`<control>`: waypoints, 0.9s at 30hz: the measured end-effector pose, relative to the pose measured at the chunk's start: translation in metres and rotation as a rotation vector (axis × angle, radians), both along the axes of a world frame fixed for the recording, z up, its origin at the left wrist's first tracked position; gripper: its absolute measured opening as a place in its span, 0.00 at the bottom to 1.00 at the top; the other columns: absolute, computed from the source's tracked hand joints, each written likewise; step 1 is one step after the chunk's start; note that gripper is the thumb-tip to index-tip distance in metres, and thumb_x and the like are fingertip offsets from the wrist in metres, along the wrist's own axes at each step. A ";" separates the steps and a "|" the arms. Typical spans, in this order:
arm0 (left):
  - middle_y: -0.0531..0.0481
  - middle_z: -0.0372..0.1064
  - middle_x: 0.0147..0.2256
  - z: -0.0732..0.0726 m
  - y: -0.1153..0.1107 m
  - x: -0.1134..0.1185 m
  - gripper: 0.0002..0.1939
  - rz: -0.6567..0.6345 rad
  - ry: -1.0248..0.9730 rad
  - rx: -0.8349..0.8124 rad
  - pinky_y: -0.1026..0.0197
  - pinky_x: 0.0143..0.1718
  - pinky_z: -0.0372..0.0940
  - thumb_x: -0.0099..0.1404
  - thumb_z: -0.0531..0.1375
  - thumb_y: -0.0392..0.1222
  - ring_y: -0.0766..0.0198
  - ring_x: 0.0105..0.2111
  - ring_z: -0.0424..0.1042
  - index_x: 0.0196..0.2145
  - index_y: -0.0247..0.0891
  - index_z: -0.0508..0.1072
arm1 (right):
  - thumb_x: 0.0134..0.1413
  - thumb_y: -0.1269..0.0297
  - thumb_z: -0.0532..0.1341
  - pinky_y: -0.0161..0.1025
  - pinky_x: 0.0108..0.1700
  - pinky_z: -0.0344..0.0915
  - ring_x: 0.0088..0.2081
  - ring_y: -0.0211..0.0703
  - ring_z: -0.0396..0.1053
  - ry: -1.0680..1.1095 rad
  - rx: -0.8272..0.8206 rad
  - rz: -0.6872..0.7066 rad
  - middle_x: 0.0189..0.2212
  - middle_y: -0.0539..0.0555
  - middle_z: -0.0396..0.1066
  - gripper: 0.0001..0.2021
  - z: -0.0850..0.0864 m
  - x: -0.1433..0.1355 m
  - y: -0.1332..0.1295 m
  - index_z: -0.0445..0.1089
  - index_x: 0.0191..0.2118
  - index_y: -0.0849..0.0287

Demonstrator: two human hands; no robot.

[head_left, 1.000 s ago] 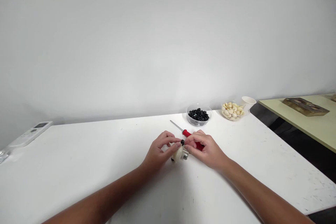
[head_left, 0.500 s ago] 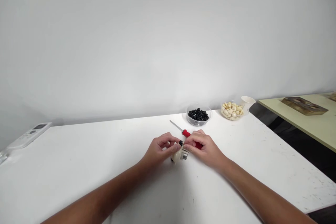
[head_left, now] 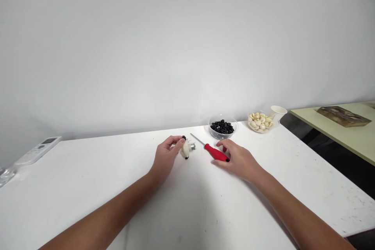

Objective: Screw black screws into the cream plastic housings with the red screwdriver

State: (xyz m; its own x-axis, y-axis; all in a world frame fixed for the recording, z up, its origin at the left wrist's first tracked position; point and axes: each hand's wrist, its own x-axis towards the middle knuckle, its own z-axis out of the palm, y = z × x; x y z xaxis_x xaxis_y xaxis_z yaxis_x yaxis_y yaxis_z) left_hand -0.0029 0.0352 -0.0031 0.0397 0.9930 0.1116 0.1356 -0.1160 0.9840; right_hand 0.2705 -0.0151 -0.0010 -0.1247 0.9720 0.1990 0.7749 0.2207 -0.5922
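Observation:
Between thumb and fingers, my left hand (head_left: 166,154) pinches a small cream plastic part with a silver motor (head_left: 186,148); black pieces show at its top and bottom ends. To the right, my right hand (head_left: 236,157) is spread around the handle of a red screwdriver (head_left: 216,153), thumb on the near side and fingers on the far side, with a gap between them. The screwdriver lies on the white table, its metal shaft pointing away and to the left. Whether my right thumb touches the handle I cannot tell.
Behind the screwdriver stands a clear bowl of black pieces (head_left: 222,127). Farther right are a clear bowl of cream pieces (head_left: 260,122) and a white cup (head_left: 278,112). A white remote control (head_left: 39,150) lies at the left. A greenish table (head_left: 310,125) with a box (head_left: 343,116) stands beyond a gap.
My left hand has moved left and away with the motor part. My right hand has let go of that part and opened around the screwdriver handle.

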 end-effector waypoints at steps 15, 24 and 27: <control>0.51 0.71 0.28 -0.014 0.008 -0.004 0.17 -0.014 -0.134 -0.058 0.58 0.38 0.66 0.66 0.67 0.55 0.63 0.30 0.69 0.40 0.37 0.81 | 0.55 0.48 0.68 0.35 0.21 0.48 0.20 0.34 0.55 0.718 -0.241 -0.078 0.28 0.51 0.72 0.17 0.028 0.022 0.007 0.74 0.42 0.56; 0.49 0.71 0.31 -0.012 0.007 -0.004 0.18 -0.025 -0.118 -0.072 0.58 0.38 0.64 0.65 0.67 0.56 0.61 0.32 0.67 0.39 0.38 0.82 | 0.49 0.58 0.72 0.39 0.34 0.66 0.34 0.45 0.69 0.499 -0.091 -0.013 0.36 0.53 0.74 0.12 0.018 0.038 0.014 0.76 0.40 0.55; 0.48 0.72 0.33 -0.009 0.005 -0.003 0.16 -0.030 -0.111 -0.081 0.58 0.39 0.63 0.65 0.67 0.54 0.62 0.32 0.66 0.40 0.38 0.82 | 0.51 0.59 0.71 0.40 0.36 0.66 0.36 0.47 0.70 0.469 -0.067 0.024 0.37 0.53 0.75 0.11 0.015 0.039 0.014 0.76 0.41 0.55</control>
State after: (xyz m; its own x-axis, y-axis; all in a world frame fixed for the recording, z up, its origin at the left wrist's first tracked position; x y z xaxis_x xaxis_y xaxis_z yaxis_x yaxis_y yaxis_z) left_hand -0.0064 0.0402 -0.0125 0.0617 0.9974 0.0366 0.0231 -0.0381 0.9990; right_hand 0.3099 -0.0011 0.0136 -0.0590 0.9825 0.1765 0.4157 0.1849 -0.8905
